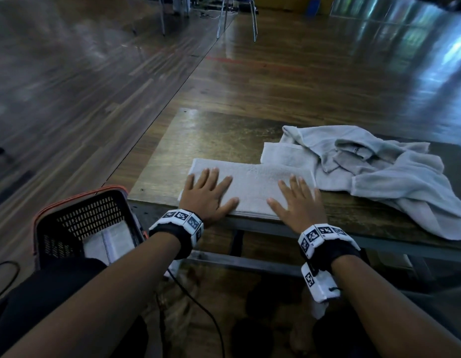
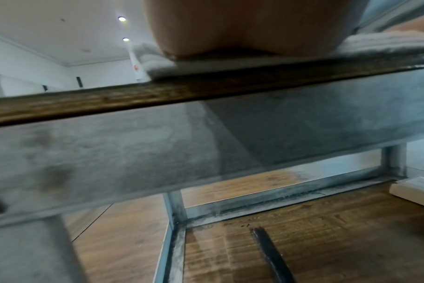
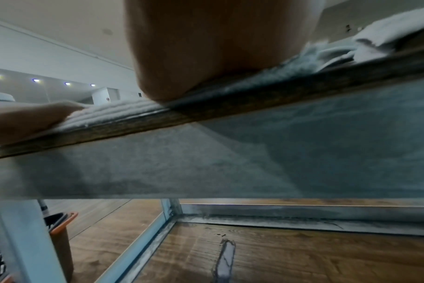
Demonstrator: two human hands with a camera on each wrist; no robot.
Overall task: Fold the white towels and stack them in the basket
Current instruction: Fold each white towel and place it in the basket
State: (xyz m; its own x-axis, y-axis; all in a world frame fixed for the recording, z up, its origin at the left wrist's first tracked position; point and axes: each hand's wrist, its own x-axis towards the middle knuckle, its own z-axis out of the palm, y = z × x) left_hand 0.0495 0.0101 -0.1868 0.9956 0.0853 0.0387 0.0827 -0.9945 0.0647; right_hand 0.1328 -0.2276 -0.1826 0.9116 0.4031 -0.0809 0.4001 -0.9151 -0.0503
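A: Hands? Left hand [image 1: 207,195] and right hand [image 1: 292,200] both released, fingers straight, pressing flat on the folded towel [image 1: 252,188] at the bench [image 1: 224,135] front edge

B: Axis?

A: Long axis runs left-right, one hand per end. Basket [image 1: 77,202] lies left, below, nearer the left hand; unfolded towels [image 1: 379,166] right

Looks like a big open hall: glossy wood-plank floor [image 1: 69,86], recessed ceiling spotlights [image 3: 35,80], metal-legged chair [image 1: 237,19] at back.

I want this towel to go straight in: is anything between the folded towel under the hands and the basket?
Nothing visible: the folded towel lies at the table's near edge, and the basket stands open-topped just lower-left, holding one towel.
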